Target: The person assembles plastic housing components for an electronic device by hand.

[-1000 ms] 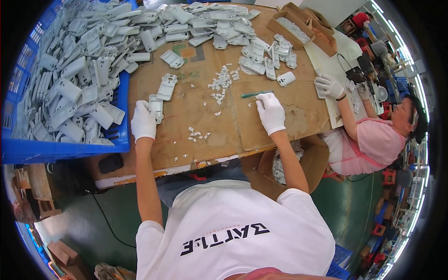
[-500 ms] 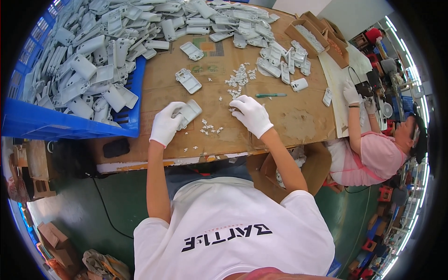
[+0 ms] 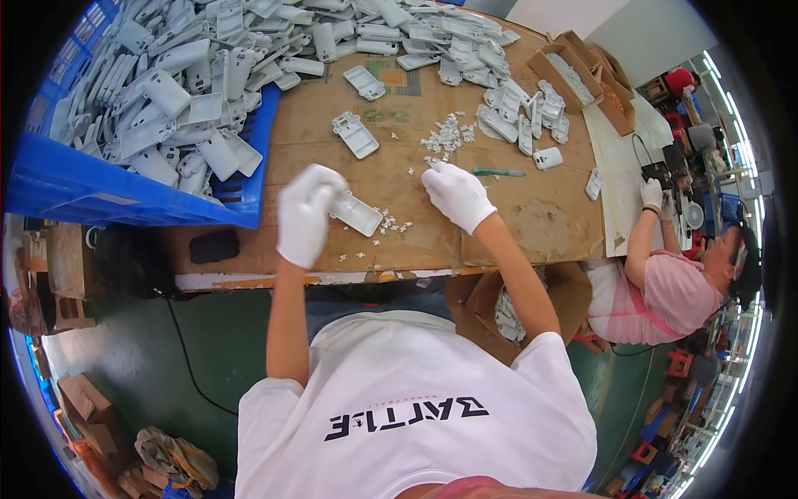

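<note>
My left hand (image 3: pixel 307 218), in a white glove and slightly blurred, is closed at the upper end of a white plastic casing (image 3: pixel 359 214). The casing's hollow side faces up, and my fingers cover its left end. My right hand (image 3: pixel 460 196), also gloved, has its fingers drawn together at the lower edge of a pile of small white plastic pieces (image 3: pixel 449 135). What its fingertips hold, if anything, is hidden. More small pieces (image 3: pixel 396 224) lie scattered beside the held casing. Farther back, two single casings (image 3: pixel 356 135) rest on the cardboard-covered table (image 3: pixel 515 216).
A blue crate (image 3: pixel 133 196) heaped with white casings stands at the left. More casings (image 3: pixel 503 112) and a green pen (image 3: pixel 499 172) lie right of the small pieces. Cardboard boxes (image 3: pixel 565 81) stand at the far right, and a co-worker (image 3: pixel 677 287) sits at the right.
My left hand has turned, and the casing now slants down to the right from its fingers. My right hand's fingers have drawn closer together. The whole view has shifted slightly.
</note>
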Demonstrator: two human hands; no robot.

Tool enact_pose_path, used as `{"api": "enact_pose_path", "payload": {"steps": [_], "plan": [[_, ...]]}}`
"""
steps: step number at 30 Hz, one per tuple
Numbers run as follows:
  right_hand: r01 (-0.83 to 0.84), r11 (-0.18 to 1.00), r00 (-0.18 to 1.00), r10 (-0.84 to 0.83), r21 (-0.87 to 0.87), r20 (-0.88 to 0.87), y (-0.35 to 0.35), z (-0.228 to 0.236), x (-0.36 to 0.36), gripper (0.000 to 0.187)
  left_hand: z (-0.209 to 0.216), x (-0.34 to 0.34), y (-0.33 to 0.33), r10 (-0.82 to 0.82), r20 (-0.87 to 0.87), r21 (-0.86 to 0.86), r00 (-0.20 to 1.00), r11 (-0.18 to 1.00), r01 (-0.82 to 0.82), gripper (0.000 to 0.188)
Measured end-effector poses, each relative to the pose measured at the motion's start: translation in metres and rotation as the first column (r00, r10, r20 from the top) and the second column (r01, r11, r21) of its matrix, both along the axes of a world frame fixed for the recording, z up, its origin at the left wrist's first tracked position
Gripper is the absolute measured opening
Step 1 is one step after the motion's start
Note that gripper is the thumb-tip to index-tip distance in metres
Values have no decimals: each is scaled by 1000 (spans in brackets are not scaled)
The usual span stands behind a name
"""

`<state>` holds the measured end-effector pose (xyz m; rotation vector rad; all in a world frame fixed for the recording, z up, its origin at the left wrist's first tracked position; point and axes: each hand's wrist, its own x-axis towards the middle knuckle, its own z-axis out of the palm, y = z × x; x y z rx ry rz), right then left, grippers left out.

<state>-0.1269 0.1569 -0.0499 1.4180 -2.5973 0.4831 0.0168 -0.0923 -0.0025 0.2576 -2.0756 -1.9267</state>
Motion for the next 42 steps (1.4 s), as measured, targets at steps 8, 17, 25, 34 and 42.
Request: {"api": "enact_pose_path", "payload": {"steps": [8, 17, 25, 34, 42], "plan": [[665, 489, 605, 92, -565, 791, -29, 9, 22, 13, -15, 3, 162, -72, 221, -461, 973, 871, 170, 49], [838, 175, 464, 272, -517, 843, -29, -14, 8, 13, -57, -31, 158, 12, -294, -677, 956, 703, -217, 26], [853, 157, 432, 321, -497, 843, -27, -18, -4, 15, -50, -38, 163, 37, -360, -850, 932, 398, -344, 19], [820, 277, 343, 462, -500, 818, -34, -7, -2, 15, -36, -34, 167, -91, -340, -571, 936, 811, -129, 15], [664, 435, 338, 551, -608, 763, -54, 22, 22, 17, -25, -4, 147, -271, -259, -372, 927, 914, 163, 18]]}}
